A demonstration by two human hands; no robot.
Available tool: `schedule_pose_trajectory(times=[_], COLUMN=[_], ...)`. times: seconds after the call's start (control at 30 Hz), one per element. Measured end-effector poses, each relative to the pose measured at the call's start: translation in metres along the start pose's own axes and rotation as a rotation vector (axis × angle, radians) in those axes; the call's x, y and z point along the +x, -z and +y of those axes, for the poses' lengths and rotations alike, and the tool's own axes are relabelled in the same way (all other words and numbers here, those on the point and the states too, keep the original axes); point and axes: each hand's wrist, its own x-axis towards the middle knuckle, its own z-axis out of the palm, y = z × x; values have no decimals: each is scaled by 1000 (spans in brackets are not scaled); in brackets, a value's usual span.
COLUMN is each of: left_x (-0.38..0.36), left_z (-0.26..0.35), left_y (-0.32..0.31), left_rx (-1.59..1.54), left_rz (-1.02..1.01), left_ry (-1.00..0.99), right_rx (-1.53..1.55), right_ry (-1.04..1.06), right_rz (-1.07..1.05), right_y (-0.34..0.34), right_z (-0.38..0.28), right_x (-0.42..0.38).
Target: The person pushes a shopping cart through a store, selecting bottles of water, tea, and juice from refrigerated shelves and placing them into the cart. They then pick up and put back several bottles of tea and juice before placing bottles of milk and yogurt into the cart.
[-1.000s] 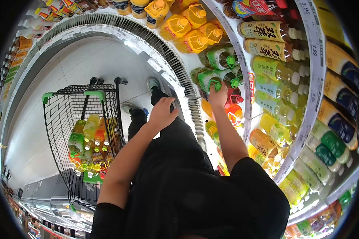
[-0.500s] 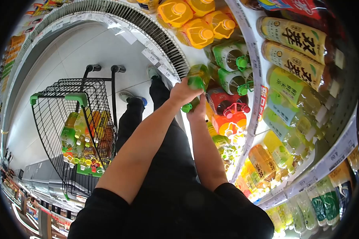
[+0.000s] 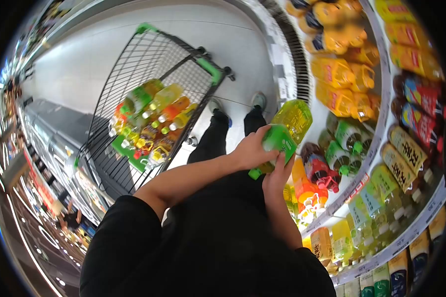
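A large bottle of yellow-green drink (image 3: pixel 287 129) with a green label and green cap is held out in front of my body. It is tilted, with the cap pointing down toward me. My left hand (image 3: pixel 252 149) wraps the label from the left side. My right hand (image 3: pixel 279 173) grips it from the right, near the neck, fingers against the label. Just right of the hands, bottles with green labels (image 3: pixel 338 157) and a dark red drink bottle (image 3: pixel 318 167) lie on the shelf.
A black wire shopping cart (image 3: pixel 115 81) with green corners stands to the left, loaded with several drink bottles (image 3: pixel 166 99). Orange juice jugs (image 3: pixel 334 72) fill the shelf at upper right. A curved shelf edge with price labels (image 3: pixel 379 37) runs down the right side.
Both hands have drawn the bottle away from the shelf, and more of it now shows. My view has turned, so the cart and shelves appear shifted.
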Motion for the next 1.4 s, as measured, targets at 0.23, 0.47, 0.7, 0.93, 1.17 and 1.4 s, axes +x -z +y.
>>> schedule_pose_trajectory(times=[0.23,0.47,0.7,0.93,1.17,1.4], left_x=[-126,-122,-55,8,26,-19], left_z=[-62,-136,-239,-322,-345,-295], left_y=[91,217,349,421,447,406], left_rx=[-302,-508,-285,380,453,481], left_rz=[442,716,718,454,655,734], left_ry=[-337,-112,197,302,320,216], right_rx=[-385,-410,-342,-951,-933,-827], right_ry=[241,25,-518,-218,-78,319], right_rz=[-710,-874,-664,-752,-942,-881], right_y=[-118,-273,-390,-437,-431,-332], right_z=[-30,82,191,275,259,139], right_x=[-57,-28,-9,1,4,-20])
